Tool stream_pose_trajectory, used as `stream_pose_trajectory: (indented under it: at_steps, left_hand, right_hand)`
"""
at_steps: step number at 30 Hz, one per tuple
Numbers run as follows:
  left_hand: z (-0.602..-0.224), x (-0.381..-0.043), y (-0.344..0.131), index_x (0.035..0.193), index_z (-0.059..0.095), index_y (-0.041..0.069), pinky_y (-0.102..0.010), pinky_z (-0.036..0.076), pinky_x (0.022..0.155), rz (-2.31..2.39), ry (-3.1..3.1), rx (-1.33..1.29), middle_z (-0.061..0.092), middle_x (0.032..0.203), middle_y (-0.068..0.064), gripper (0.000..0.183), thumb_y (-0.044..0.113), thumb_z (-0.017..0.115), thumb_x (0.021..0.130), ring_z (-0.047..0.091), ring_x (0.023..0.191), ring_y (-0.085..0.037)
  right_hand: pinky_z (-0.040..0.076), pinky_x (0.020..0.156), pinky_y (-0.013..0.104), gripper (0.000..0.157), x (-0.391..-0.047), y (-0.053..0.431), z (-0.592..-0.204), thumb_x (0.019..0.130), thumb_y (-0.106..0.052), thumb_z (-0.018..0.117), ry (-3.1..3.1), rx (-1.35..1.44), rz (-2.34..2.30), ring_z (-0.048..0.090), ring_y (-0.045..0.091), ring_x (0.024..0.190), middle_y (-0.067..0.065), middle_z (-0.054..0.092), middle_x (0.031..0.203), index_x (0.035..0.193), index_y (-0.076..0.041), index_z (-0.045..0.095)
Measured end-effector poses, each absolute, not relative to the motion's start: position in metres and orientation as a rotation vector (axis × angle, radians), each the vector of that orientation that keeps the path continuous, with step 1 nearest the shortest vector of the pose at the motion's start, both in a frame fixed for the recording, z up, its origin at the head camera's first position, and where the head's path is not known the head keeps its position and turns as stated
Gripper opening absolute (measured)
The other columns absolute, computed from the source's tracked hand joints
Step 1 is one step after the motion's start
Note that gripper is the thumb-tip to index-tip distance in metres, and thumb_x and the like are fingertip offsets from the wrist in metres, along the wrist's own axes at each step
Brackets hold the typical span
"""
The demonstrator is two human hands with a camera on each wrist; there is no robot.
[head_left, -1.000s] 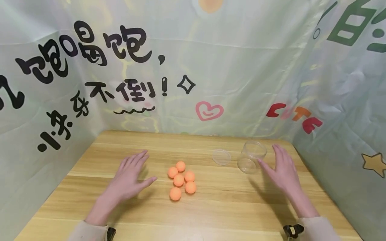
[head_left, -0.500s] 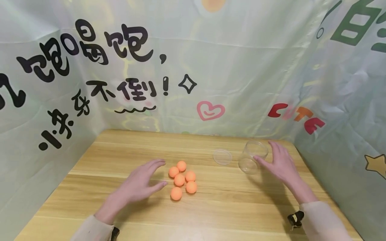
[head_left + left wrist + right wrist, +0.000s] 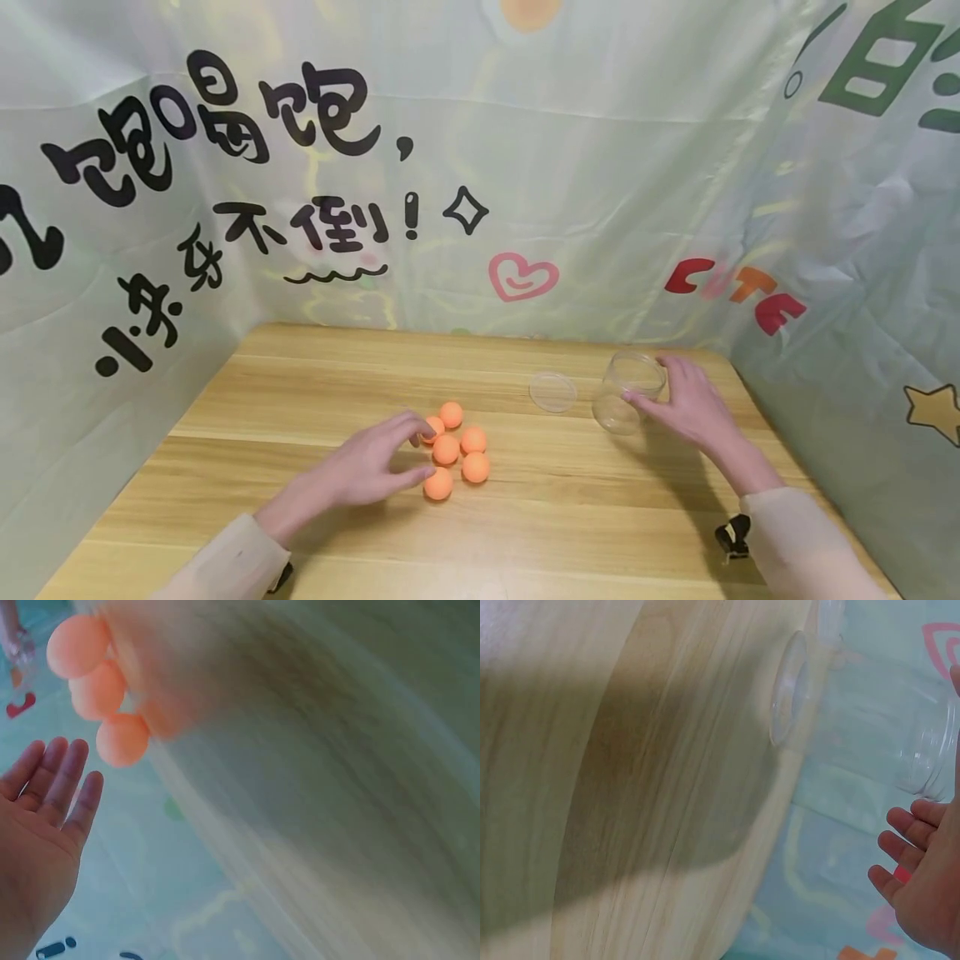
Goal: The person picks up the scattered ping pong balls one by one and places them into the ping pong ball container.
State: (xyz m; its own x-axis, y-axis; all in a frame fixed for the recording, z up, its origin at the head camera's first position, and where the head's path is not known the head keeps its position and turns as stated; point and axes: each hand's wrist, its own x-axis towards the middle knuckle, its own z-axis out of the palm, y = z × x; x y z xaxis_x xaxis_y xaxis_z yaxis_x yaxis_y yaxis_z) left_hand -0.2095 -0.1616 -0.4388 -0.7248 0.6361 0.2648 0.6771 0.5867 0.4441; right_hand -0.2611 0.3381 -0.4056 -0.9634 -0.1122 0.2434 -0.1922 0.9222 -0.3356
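Several orange ping-pong balls (image 3: 446, 449) lie in a loose cluster mid-table. My left hand (image 3: 367, 467) reaches in from their left, thumb tip at the nearest ball (image 3: 438, 483) and fingertips overlapping the ball at the left (image 3: 432, 429). Its fingers are bent a little, with a gap to the thumb. A clear, open-topped jar (image 3: 628, 392) stands upright at the back right. My right hand (image 3: 686, 408) is at the jar's right side, thumb in front and fingers near the rim. The right wrist view shows its fingers (image 3: 904, 847) loosely spread beside the jar (image 3: 870, 712).
A clear round lid (image 3: 552, 392) lies flat left of the jar. The wooden table (image 3: 525, 533) is bounded by printed fabric (image 3: 600, 183) at the back and both sides. Each wrist carries a black strap (image 3: 733, 536) below a pale sleeve.
My left hand has moved right to the balls, its fingers bending more. My right hand has shifted slightly left, closer to the jar. The balls, jar and lid have stayed in place.
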Motion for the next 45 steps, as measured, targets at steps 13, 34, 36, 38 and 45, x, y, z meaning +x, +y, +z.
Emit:
stream_pose_trajectory:
  at_steps: [13, 34, 36, 38, 45]
  left_hand:
    - [-0.45, -0.209, -0.147, 0.118, 0.066, 0.022, -0.036, 0.054, 0.091, -0.959, -2.762, -1.14, 0.062, 0.111, 0.01, 0.039, 0.051, 0.075, 0.094, 0.061, 0.104, -0.009]
    - [-0.459, -0.211, -0.144, 0.105, 0.063, 0.03, -0.029, 0.052, 0.088, -0.902, -2.672, -1.288, 0.06, 0.108, 0.015, 0.024, 0.038, 0.081, 0.092, 0.055, 0.097, -0.004]
    - [-0.459, -0.211, -0.145, 0.106, 0.063, 0.03, -0.029, 0.052, 0.088, -0.903, -2.672, -1.287, 0.06, 0.109, 0.015, 0.025, 0.038, 0.081, 0.091, 0.055, 0.097, -0.004]
    - [-0.459, -0.211, -0.145, 0.106, 0.063, 0.029, -0.03, 0.052, 0.089, -0.901, -2.669, -1.287, 0.06, 0.11, 0.015, 0.025, 0.038, 0.081, 0.091, 0.055, 0.098, -0.004]
    - [-0.46, -0.21, -0.145, 0.109, 0.064, 0.03, -0.031, 0.052, 0.093, -0.895, -2.674, -1.286, 0.06, 0.116, 0.016, 0.026, 0.037, 0.081, 0.092, 0.056, 0.104, -0.003]
  right_hand:
    - [0.03, 0.11, 0.075, 0.098, -0.263, 0.338, -0.407, 0.095, -0.066, 0.062, -2.893, 0.238, 0.512, 0.037, 0.058, 0.135, 0.038, 0.042, 0.148, 0.149, 0.011, 0.039]
    - [0.04, 0.104, 0.068, 0.092, -0.265, 0.337, -0.401, 0.096, -0.068, 0.06, -2.917, 0.268, 0.423, 0.048, 0.052, 0.123, 0.035, 0.053, 0.134, 0.136, 0.014, 0.05]
    - [0.04, 0.104, 0.068, 0.092, -0.265, 0.337, -0.4, 0.095, -0.068, 0.06, -2.921, 0.273, 0.4, 0.048, 0.052, 0.123, 0.035, 0.055, 0.132, 0.134, 0.014, 0.051]
    - [0.04, 0.103, 0.067, 0.092, -0.265, 0.337, -0.399, 0.095, -0.07, 0.059, -2.924, 0.273, 0.365, 0.049, 0.051, 0.123, 0.033, 0.056, 0.13, 0.133, 0.013, 0.052]
    - [0.041, 0.1, 0.067, 0.091, -0.265, 0.338, -0.398, 0.095, -0.072, 0.058, -2.918, 0.293, 0.286, 0.052, 0.049, 0.119, 0.031, 0.059, 0.125, 0.13, 0.013, 0.054]
